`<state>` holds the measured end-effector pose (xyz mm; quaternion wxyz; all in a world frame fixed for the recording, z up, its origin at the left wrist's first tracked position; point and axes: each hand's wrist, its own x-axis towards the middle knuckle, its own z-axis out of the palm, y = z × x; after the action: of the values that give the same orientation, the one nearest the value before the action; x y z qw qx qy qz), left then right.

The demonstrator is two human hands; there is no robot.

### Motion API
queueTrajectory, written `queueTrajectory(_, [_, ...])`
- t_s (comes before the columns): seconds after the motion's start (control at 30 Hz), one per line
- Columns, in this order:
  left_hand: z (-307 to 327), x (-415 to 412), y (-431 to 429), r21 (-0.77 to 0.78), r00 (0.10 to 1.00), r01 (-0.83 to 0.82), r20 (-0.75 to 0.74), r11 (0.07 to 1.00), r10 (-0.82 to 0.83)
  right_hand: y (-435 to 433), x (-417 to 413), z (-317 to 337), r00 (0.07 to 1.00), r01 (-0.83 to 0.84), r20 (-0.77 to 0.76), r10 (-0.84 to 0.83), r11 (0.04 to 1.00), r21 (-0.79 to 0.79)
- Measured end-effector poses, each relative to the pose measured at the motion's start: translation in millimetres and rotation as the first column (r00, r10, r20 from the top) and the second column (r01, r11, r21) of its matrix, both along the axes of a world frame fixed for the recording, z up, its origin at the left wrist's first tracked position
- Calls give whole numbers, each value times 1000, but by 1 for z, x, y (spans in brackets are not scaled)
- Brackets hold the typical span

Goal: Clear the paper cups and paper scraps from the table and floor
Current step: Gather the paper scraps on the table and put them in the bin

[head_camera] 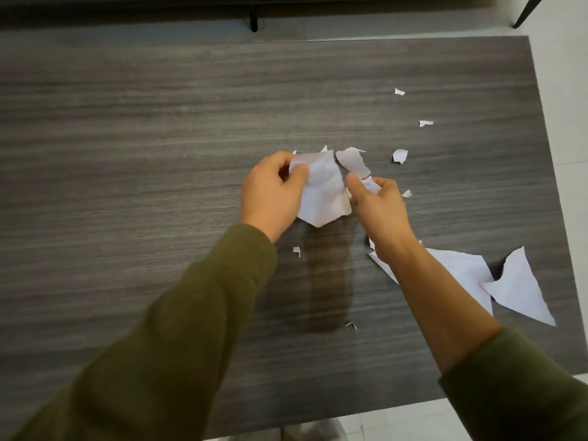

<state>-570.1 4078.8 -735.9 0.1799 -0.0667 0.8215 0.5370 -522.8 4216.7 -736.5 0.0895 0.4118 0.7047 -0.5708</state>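
Left grip (273, 189): thumb and fingers pinched on the left edge of a big torn sheet (323, 192), which is lifted over the middle of the tabletop (127, 138). Right grip (377, 205): fingers curled around a small crumpled scrap (371, 185), thumb up against the sheet's right edge — hands close together, the sheet between them. Both sleeves (191, 313) olive green; the right one is pushed up the forearm.

Outward from the hands:
- grey-looking torn piece (353, 162) just beyond the right thumb, beside the sheet's far right corner; can't tell whether it's held or lying flat
- small scrap (400, 155) right of that, two smaller ones farther right and far (425, 123) (399, 92)
- tiny bit (407, 194) just right of the right hand
- tiny bit (296, 251) near the left wrist, another (351, 325) nearer, between the forearms
- two large torn pieces (461, 268) (518, 288) flat at the near right, partly under the right forearm, touching or overlapping each other

Tabletop is dark wood grain. Pale floor (566, 90) shows along the right and near edges — a dark furniture leg (525, 11) at far right.
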Motion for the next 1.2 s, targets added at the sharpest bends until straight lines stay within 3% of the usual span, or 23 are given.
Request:
queueTrajectory(0.07, [11, 8, 0, 138, 999, -41, -1, 990, 42, -9, -4, 1, 998, -39, -47, 37, 998, -54])
queueTrajectory(0.17, [22, 23, 11, 447, 969, -141, 246, 883, 30, -23, -13, 5, 995, -70, -92, 49, 966, -251])
queueTrajectory(0.27, [22, 26, 19, 538, 898, -323, 434, 779, 72, -32, -20, 13, 994, -57, -111, 21, 941, -335])
queueTrajectory(0.4, [16, 19, 13, 353, 926, -281, 343, 892, 156, -45, -19, 15, 982, -162, -131, 135, 962, -220])
queueTrajectory(0.53, [13, 8, -7, 203, 983, -50, 184, 978, 12, -44, -19, 12, 989, -123, -88, 115, 988, -89])
queueTrajectory(0.63, [6, -5, -40, -73, 999, -2, 34, 997, 4, -35, -21, 10, 991, -95, -88, 98, 995, 31])
queueTrajectory(0.73, [-4, -9, -73, -438, 999, 40, -2, 898, -46, -32, -24, 12, 987, -129, -96, 128, 992, 0])
queueTrajectory(0.9, [-21, 11, -74, -429, 957, 186, 284, 884, -64, -35, -22, 9, 976, -217, -1, 217, 976, -16])
queueTrajectory(1.07, [-27, 33, -67, -626, 937, 326, 115, 708, -330, -31, -9, 3, 987, -159, 9, 160, 985, -64])
queueTrajectory(1.2, [-31, 37, -67, -640, 907, 367, 84, 675, -413, -33, 0, 0, 997, -62, 31, 69, 981, -185])
